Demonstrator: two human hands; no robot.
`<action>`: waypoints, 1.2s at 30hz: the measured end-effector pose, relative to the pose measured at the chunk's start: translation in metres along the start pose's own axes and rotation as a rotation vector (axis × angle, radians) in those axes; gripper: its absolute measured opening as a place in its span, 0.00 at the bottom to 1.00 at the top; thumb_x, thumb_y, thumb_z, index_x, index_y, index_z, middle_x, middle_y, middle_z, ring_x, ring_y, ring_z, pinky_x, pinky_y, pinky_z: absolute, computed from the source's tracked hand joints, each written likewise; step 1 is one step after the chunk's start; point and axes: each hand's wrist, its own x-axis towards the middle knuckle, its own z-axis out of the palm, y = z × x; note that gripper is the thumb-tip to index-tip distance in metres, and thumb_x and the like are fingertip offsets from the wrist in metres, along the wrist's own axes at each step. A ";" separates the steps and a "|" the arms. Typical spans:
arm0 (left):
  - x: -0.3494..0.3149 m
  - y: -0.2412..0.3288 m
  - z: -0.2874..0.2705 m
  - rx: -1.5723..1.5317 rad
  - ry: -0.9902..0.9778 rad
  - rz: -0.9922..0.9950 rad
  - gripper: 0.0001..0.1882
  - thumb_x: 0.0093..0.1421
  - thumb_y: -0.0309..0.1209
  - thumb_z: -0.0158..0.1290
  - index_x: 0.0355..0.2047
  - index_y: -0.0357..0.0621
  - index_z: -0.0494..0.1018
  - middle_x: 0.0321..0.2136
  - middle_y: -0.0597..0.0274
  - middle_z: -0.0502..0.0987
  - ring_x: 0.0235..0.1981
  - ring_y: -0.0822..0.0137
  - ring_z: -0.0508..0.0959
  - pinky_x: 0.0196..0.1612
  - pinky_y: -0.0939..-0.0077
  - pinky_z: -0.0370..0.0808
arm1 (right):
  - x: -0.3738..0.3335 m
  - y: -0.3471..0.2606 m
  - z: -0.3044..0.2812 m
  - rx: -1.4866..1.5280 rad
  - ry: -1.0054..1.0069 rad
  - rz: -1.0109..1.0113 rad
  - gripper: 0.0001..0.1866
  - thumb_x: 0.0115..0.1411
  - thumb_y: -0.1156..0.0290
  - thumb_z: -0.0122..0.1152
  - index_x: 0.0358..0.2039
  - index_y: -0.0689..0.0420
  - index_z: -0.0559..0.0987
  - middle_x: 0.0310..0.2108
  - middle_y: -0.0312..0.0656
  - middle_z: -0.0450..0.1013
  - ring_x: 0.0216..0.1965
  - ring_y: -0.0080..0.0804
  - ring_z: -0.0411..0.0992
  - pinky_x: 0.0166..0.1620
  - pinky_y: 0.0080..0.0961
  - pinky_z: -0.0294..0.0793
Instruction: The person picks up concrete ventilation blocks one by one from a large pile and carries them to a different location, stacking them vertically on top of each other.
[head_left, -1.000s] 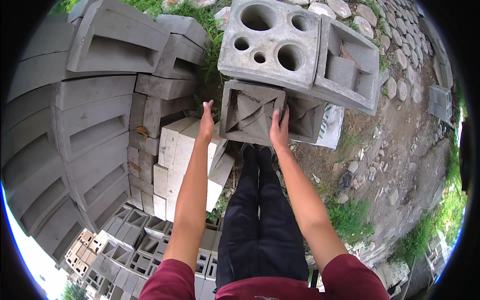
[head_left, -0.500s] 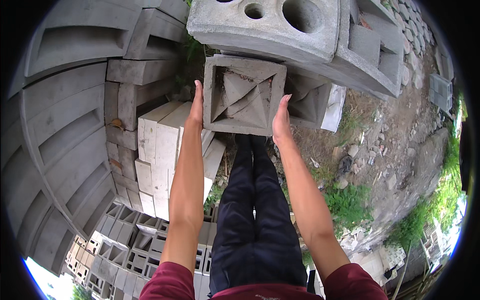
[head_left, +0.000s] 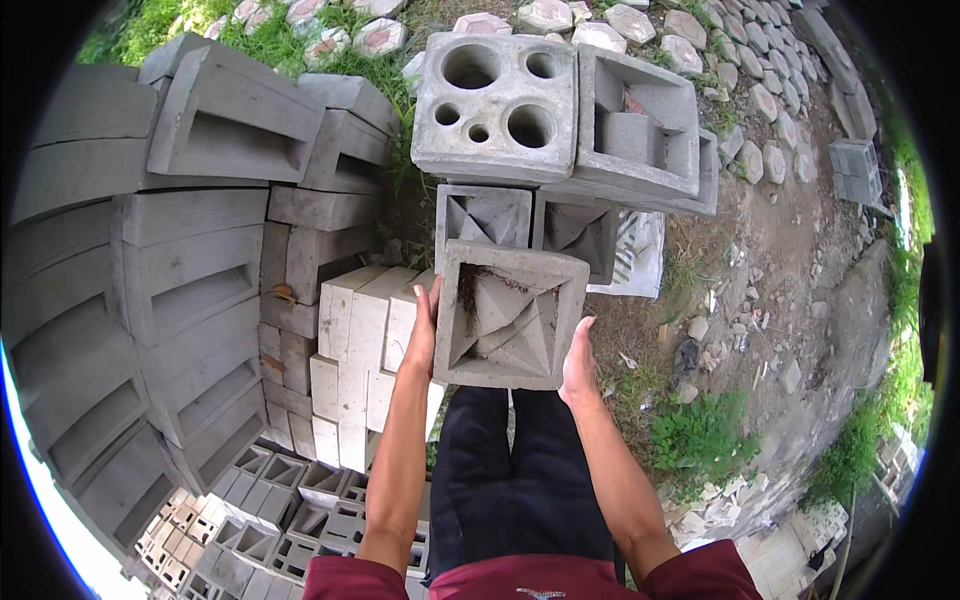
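Observation:
A square grey concrete block (head_left: 513, 374) with a pyramid-like pattern of slanted facets in its recess is held in front of my legs. My left hand (head_left: 424, 325) presses on its left side and my right hand (head_left: 578, 367) on its right side, so the block is gripped between both palms. Bits of dry debris lie inside the recess. Just beyond it stand two blocks of similar pattern, one on the left (head_left: 484, 193) and a darker one on the right (head_left: 592, 237). Above these sits a block with several round holes (head_left: 493, 145), beside a block with stepped recesses (head_left: 640, 165).
Tall stacks of grey hollow blocks (head_left: 190, 212) rise on the left, with pale blocks (head_left: 340, 350) close to my left forearm. A white sack (head_left: 636, 262) lies right of the far stack. Hexagonal pavers (head_left: 684, 28), rubble (head_left: 790, 375) and weeds (head_left: 700, 430) cover the ground.
Both hands have drawn the faceted block toward me, away from the stack. A matching block behind it has come into sight. The view has tilted up, showing more pavers and grass.

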 end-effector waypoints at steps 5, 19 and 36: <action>-0.064 0.029 0.036 -0.096 -0.075 0.023 0.44 0.62 0.67 0.22 0.68 0.49 0.45 0.68 0.59 0.49 0.68 0.59 0.48 0.68 0.64 0.45 | -0.074 -0.043 -0.007 0.010 -0.005 -0.058 0.47 0.63 0.33 0.32 0.66 0.64 0.49 0.68 0.47 0.46 0.68 0.34 0.45 0.68 0.33 0.44; -0.243 0.103 0.207 0.012 -0.340 -0.068 0.50 0.59 0.71 0.24 0.67 0.43 0.48 0.66 0.56 0.53 0.65 0.55 0.55 0.66 0.65 0.50 | -0.303 -0.162 -0.070 0.500 -0.001 -0.435 0.39 0.65 0.38 0.37 0.59 0.63 0.66 0.54 0.45 0.68 0.51 0.29 0.69 0.55 0.27 0.68; -0.313 0.012 0.405 0.222 -0.536 0.166 0.43 0.62 0.66 0.34 0.61 0.40 0.61 0.52 0.58 0.71 0.49 0.61 0.71 0.54 0.68 0.68 | -0.416 -0.184 -0.250 0.211 0.424 -0.712 0.39 0.65 0.44 0.47 0.60 0.70 0.62 0.61 0.48 0.62 0.62 0.30 0.57 0.64 0.25 0.51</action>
